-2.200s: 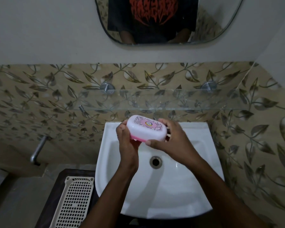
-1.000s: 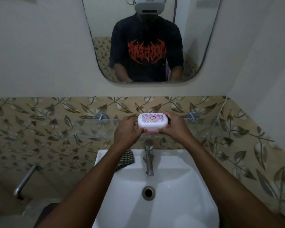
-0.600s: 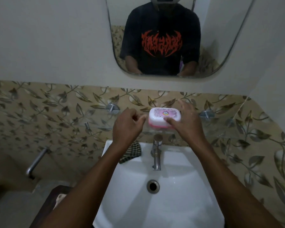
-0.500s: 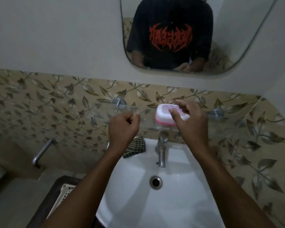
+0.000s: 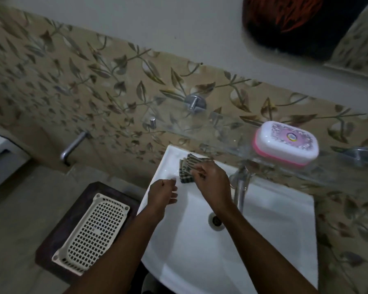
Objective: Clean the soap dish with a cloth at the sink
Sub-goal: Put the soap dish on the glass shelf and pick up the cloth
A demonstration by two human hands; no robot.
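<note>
The white and pink soap dish rests with its lid on upon the glass shelf above the sink, with neither hand on it. A dark checked cloth lies folded on the back left rim of the white sink. My right hand reaches across the basin and its fingers pinch the cloth's right edge. My left hand hovers over the sink's left rim, just below the cloth, fingers loosely curled and holding nothing.
A metal tap stands at the back of the basin, right of my right hand. A cream perforated basket sits on a dark stool left of the sink. A wall spout sticks out further left. A mirror hangs above.
Both hands have left the soap dish, which now stays on the glass shelf. They dropped to the sink's back left corner, where my right hand took hold of the cloth. The view swung left and down.
</note>
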